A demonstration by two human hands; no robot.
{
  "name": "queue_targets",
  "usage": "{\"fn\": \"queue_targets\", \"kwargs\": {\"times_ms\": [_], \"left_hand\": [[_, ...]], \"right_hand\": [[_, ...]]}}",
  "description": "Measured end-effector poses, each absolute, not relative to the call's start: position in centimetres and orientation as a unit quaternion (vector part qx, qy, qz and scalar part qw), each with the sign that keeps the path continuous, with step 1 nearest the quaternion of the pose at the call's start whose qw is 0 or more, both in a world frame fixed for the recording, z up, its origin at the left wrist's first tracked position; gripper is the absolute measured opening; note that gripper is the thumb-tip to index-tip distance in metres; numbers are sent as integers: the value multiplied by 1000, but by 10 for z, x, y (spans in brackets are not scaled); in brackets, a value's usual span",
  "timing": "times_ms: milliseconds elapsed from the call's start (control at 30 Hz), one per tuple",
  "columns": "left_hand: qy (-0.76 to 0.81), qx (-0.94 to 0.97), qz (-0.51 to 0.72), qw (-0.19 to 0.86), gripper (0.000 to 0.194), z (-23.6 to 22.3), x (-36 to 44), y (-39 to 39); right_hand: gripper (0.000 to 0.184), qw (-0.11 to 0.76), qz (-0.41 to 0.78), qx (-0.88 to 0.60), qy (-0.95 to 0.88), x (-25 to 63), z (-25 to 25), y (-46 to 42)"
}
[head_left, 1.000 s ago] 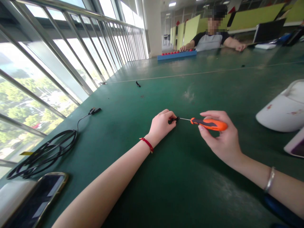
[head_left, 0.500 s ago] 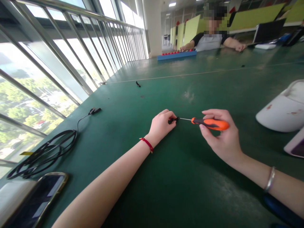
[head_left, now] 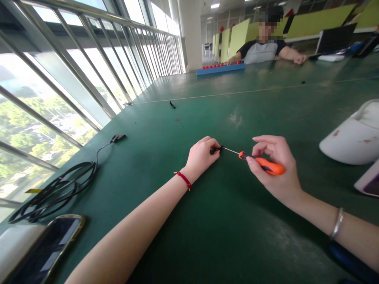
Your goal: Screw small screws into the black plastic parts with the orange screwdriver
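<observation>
My left hand (head_left: 201, 153) rests on the green table, its fingers closed on a small black part (head_left: 216, 150). Fingers hide much of that part, and I cannot make out its kind. An orange and black screwdriver (head_left: 271, 166) lies in my right hand (head_left: 280, 167), its handle against the thumb and palm while the other fingers are loosely curled above. The thin metal shaft points left and slightly up, with its tip at the black part. The shaft slopes down toward the handle.
A coiled black cable (head_left: 59, 189) and a phone (head_left: 49, 252) lie at the left. White containers (head_left: 352, 138) stand at the right. A small black piece (head_left: 172, 105) lies farther off. Across the table sits a person (head_left: 262, 51) by a blue rack (head_left: 220, 69). Metal railing (head_left: 109, 39) borders the left.
The screwdriver's handle has dipped in my right hand, so the tool slants more. My right thumb and fingers have shifted around the handle. My left hand has stayed put.
</observation>
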State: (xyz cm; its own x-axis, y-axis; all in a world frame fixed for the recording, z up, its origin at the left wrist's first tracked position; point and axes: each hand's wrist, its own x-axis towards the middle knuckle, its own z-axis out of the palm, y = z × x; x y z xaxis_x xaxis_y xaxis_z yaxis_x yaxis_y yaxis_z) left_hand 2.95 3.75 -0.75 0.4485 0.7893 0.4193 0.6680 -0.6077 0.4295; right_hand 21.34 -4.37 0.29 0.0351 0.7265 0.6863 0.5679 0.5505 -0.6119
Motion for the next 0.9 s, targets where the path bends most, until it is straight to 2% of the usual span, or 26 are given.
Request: {"fn": "queue_targets", "kwargs": {"times_ms": [100, 167, 267, 367, 567, 800, 900], "left_hand": [[433, 844, 300, 102, 11, -7, 30, 37], [434, 843, 300, 101, 11, -7, 30, 37], [434, 843, 303, 98, 11, -7, 30, 37], [433, 843, 303, 99, 11, -7, 30, 37], [432, 844, 302, 98, 11, -8, 30, 38], [428, 846, 302, 100, 10, -7, 30, 37], [430, 846, 299, 101, 11, -7, 30, 37]], "right_hand": [[16, 491, 80, -494, -713, 213, 4, -45], [10, 488, 66, -492, -718, 213, 4, -46], [22, 533, 39, -473, -700, 212, 4, -45], [32, 557, 61, -463, -687, 213, 3, -43], [17, 482, 104, -503, -710, 213, 6, -46], [28, 555, 54, -463, -689, 213, 5, -44], [27, 518, 92, -485, -698, 213, 7, -45]]}}
